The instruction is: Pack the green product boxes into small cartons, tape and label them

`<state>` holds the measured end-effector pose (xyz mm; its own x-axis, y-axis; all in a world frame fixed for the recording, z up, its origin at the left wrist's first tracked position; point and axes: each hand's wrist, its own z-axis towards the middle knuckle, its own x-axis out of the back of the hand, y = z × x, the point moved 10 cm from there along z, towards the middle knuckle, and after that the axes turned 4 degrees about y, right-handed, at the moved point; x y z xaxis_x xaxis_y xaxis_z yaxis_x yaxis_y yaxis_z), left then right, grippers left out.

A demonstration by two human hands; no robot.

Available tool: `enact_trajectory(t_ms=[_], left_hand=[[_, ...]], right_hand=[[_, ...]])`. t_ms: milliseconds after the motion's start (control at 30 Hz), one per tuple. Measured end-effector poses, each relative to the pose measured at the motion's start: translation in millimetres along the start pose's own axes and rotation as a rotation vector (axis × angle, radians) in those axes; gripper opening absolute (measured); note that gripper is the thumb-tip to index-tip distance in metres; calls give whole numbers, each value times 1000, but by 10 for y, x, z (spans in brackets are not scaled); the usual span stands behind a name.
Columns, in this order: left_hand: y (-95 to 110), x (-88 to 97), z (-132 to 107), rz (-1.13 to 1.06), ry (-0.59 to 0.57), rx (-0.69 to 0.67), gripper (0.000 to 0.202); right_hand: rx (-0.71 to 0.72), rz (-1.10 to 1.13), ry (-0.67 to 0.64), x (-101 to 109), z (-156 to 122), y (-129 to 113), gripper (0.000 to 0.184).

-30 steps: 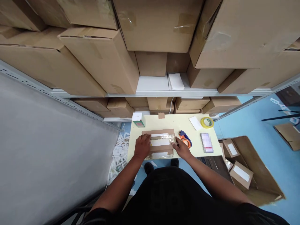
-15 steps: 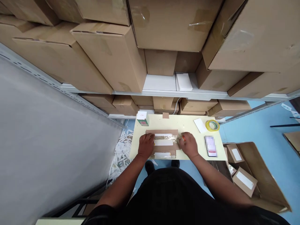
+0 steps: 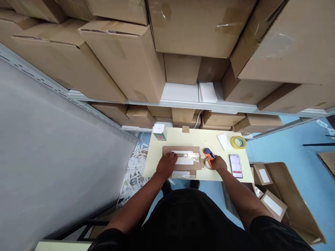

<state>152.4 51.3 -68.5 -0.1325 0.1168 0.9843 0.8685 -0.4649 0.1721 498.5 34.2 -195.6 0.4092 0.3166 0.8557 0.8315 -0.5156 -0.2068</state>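
Note:
A flattened piece of brown cardboard (image 3: 184,166) with white labels and shiny clear tape across it lies near the table's front edge. My left hand (image 3: 167,164) rests on its left part, fingers stretched out over the surface. Just right of the cardboard, my right hand (image 3: 220,163) grips an orange and blue tape dispenser (image 3: 208,153), its roll of tape showing by the fingers. A lower cardboard piece (image 3: 193,173) with a white label sits at the table's edge, partly covered by the upper one.
On the pale table (image 3: 183,137) are a small white-green box (image 3: 159,131), a white card (image 3: 224,142), a yellow tape roll (image 3: 238,142) and a phone (image 3: 236,166). Shelves of cartons (image 3: 201,28) rise behind. An open carton (image 3: 293,195) with labelled boxes stands right.
My right hand has moved right, off the cardboard's edge, and now shows the tape dispenser in its grip. The left hand has shifted slightly right and down on the cardboard.

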Motion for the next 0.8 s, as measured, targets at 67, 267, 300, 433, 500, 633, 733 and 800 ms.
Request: enact_trajectory(t_ms=[67,267,300,433,500,633,733,800], left_hand=[[-15,-46,31,-23,-59,71,40],[-210,104,23,-439,97,404,28],[-258,118,11,-563,126,456,26],[-398,-79,-44,-1176,46,682,55],[-416,-157,-69,-1414,9,743,59],[-457,-121,-83,-1605,89,673,35],[-507,-135,-130,-1576,150,676,25],[-571,-151,-172,-1485,201,725,22]], right_hand=[[36,25,42,140,-85,-7,31],[456,291,449,1070,-856,-645,57],[570,312,470,1163,-1023,-888,58],[866,240,424,1171,-1467,-1827,57],[920,193,404,1070,-1543,-2123,56],[963,138,368,876,-1546,-2349,55],[985,88,361,838,-1538,-2396,52],[1008,41,348,836,-1553,-2446,49]])
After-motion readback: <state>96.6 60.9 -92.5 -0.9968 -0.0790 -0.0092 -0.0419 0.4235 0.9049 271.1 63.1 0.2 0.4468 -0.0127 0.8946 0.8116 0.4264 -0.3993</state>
